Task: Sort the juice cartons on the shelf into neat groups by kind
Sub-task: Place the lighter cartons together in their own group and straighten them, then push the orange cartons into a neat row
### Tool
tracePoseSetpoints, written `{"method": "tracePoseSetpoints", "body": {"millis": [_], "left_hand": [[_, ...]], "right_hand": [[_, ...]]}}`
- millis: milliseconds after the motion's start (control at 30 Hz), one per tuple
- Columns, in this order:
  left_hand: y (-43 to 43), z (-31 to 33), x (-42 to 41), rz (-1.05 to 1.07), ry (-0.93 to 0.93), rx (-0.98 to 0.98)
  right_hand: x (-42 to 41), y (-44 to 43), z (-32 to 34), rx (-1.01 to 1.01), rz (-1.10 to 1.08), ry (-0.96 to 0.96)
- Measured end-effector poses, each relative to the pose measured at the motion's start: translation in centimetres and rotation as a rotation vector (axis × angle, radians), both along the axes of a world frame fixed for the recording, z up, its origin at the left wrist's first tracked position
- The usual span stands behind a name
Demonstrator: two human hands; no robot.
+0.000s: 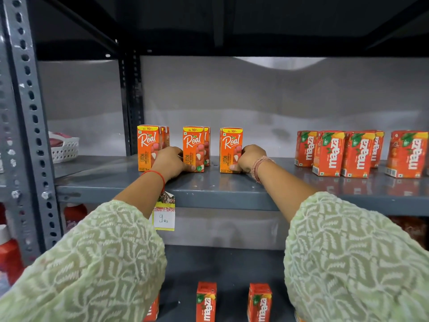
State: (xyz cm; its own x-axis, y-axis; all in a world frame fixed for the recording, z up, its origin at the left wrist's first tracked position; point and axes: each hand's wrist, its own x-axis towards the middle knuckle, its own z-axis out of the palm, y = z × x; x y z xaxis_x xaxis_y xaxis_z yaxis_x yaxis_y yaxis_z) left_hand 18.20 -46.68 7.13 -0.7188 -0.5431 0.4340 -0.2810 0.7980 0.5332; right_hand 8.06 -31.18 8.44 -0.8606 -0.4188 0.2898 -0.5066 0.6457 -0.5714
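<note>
Orange Real litchi cartons stand upright on the grey shelf (209, 189): a left pair (148, 145), a middle pair (193, 147) and a single right carton (229, 145). My left hand (170, 162) sits between the left and middle pairs, its fingers curled around the lower left side of the middle front carton. On the right side of the single carton, my right hand (249, 159) wraps the lower part. Several red Maaza cartons (358, 153) stand grouped at the right end of the shelf.
A price tag marked 9 Rs (163, 218) hangs from the shelf's front edge. More Maaza cartons (206, 300) stand on the shelf below. A white basket (65, 149) sits in the bay to the left, beyond the perforated steel upright (25, 117).
</note>
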Motion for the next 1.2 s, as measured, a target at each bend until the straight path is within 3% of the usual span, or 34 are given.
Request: {"method": "tracePoseSetpoints", "body": {"millis": [667,800,867,967,1067,1200], "left_hand": [[0.6,0.2,0.1,0.035,-0.076,-0.036],[0.7,0.3,0.4,0.126,-0.088,-0.093],[1.5,-0.1,1.0,0.232,0.037,-0.15],[4.7,-1.3,1.9,0.282,0.423,-0.226],[10.0,-2.0,0.8,0.115,0.607,-0.249],[17.2,-1.4,-3.7,-0.241,0.596,0.076]], "right_hand": [[-0.1,0.0,-0.2,-0.12,-0.019,-0.042],[0.6,1.4,-0.5,-0.172,-0.003,-0.08],[1.1,3.2,-1.2,-0.2,-0.024,0.023],[1.5,6.8,-2.5,-0.366,-0.019,0.213],[0.6,10.9,-3.1,-0.42,-0.042,0.344],[-2.0,16.7,-3.2,-0.426,-0.083,0.4]]}}
